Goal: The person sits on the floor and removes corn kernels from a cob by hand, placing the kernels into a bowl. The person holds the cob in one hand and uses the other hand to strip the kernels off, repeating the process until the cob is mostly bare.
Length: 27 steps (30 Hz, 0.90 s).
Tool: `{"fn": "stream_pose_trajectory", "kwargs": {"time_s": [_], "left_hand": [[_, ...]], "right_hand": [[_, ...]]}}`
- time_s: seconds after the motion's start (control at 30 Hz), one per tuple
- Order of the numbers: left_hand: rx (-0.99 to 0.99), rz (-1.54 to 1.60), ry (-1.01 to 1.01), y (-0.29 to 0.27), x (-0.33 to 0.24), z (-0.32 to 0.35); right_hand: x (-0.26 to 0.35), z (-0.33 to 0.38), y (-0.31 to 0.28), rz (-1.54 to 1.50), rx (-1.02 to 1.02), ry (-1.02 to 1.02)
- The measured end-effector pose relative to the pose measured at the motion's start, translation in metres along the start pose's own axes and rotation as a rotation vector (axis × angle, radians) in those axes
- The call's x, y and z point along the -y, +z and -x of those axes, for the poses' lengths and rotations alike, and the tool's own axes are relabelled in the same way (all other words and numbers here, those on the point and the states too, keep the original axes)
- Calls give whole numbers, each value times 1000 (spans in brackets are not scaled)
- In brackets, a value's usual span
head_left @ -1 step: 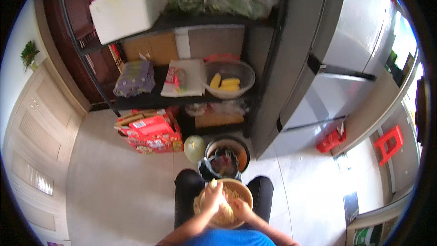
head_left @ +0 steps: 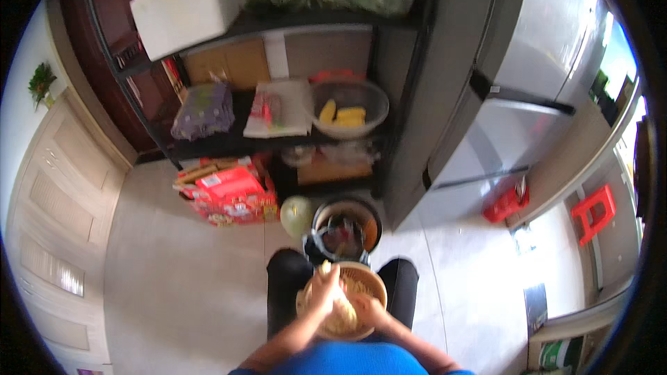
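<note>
A pale yellow corn cob (head_left: 344,314) is held slantwise over a tan basket (head_left: 379,292) on my lap. My left hand (head_left: 324,297) is closed around the cob, whose tip pokes out above the fingers. From the other side, my right hand (head_left: 368,310) presses curled fingers against the lower part of the cob; its fingertips are partly hidden. Loose pale yellow kernels (head_left: 356,285) lie in the basket below my hands.
Just beyond the basket stands a bin (head_left: 375,226) with a dark liner, beside a pale green round melon or gourd (head_left: 297,217). A red carton (head_left: 233,194) sits to the left. On the black shelf (head_left: 243,132), a clear bowl (head_left: 381,114) holds yellow cobs (head_left: 350,117). A fridge (head_left: 486,146) stands right.
The whole view has shifted slightly, with the shelf and bin a little higher in the picture. My right hand has moved slightly against the cob; my left hand keeps its grip.
</note>
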<state>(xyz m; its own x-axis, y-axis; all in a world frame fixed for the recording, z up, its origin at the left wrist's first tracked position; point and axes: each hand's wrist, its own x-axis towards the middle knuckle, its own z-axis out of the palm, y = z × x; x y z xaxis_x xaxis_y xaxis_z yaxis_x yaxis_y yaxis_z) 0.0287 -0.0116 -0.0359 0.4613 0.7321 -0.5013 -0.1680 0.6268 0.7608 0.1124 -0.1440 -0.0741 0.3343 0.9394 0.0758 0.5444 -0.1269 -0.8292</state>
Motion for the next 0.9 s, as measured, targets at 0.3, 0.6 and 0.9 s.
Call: {"fn": "stream_pose_trajectory", "kwargs": {"time_s": [0.3,0.6,0.9], "left_hand": [[174,178,-127,-2,-45,-6],[83,121,71,8,-30,-1],[3,24,57,11,-19,-10]], "right_hand": [[26,-15,-20,-216,135,-1],[65,-21,-20,-326,108,209],[60,-17,-6,-516,88,379]]}}
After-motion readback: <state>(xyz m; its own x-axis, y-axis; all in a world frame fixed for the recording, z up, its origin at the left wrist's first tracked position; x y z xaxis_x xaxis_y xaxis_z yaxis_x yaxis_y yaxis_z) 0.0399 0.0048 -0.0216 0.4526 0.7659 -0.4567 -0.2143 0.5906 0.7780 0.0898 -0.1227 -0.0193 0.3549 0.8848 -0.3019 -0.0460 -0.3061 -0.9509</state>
